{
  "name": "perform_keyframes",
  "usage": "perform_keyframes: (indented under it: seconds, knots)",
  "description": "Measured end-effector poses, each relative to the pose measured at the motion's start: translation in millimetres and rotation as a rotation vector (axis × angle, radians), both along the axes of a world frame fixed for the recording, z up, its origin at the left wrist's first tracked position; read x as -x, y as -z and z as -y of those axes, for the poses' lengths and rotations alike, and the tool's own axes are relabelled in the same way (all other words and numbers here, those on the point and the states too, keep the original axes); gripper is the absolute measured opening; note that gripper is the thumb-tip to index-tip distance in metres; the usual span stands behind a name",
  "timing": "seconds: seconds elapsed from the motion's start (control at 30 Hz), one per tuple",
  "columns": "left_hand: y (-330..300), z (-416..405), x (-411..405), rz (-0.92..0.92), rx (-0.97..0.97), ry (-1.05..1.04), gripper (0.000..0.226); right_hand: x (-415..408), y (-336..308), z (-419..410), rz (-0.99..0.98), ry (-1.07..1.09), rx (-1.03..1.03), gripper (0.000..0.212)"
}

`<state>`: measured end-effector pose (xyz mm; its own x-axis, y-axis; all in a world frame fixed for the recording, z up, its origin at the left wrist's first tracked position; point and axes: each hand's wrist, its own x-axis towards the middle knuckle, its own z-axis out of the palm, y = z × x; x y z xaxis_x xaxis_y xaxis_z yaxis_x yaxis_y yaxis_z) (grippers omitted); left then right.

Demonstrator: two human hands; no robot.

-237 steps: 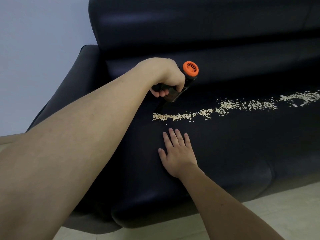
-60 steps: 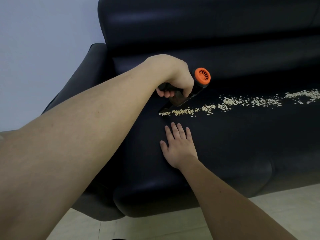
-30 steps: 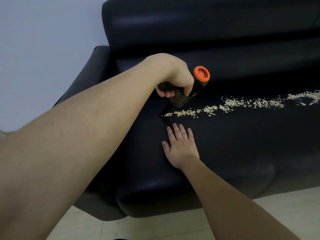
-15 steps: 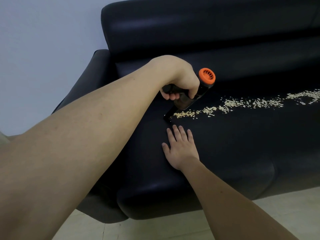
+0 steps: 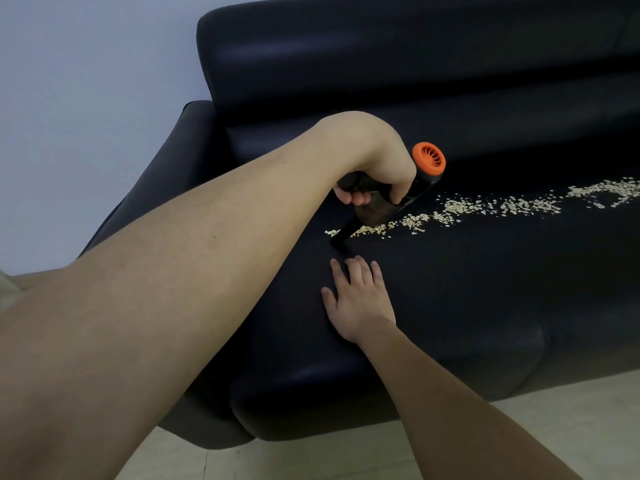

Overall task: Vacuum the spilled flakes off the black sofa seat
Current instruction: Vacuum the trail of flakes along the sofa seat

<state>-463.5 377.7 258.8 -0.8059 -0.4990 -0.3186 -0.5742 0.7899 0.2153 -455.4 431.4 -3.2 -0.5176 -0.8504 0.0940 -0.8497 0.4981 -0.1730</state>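
Note:
My left hand (image 5: 374,164) grips the handle of a small black handheld vacuum (image 5: 388,206) with an orange rear vent. Its narrow nozzle tip touches the black sofa seat (image 5: 467,289) at the left end of a trail of pale flakes (image 5: 485,206). The trail runs to the right across the seat, out to the frame's edge. A few flakes lie just left of the nozzle. My right hand (image 5: 356,299) rests flat on the seat, fingers straight, just in front of the nozzle.
The sofa backrest (image 5: 381,57) rises behind the seat, and its armrest (image 5: 166,188) curves down on the left. A pale wall (image 5: 86,81) stands at the left. Light floor (image 5: 346,455) shows below the seat's front edge.
The vacuum and my left hand have shifted slightly right along the trail; the trail's left end has shortened. My right hand has stayed flat on the seat.

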Motion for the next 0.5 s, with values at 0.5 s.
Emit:
perform_keyframes:
  seconds: [0.5]
  knots:
    - [4.9,2.9,6.3,-0.008,0.004,-0.007,0.018,-0.8,-0.1,-0.3,0.008,0.000,0.011,0.066]
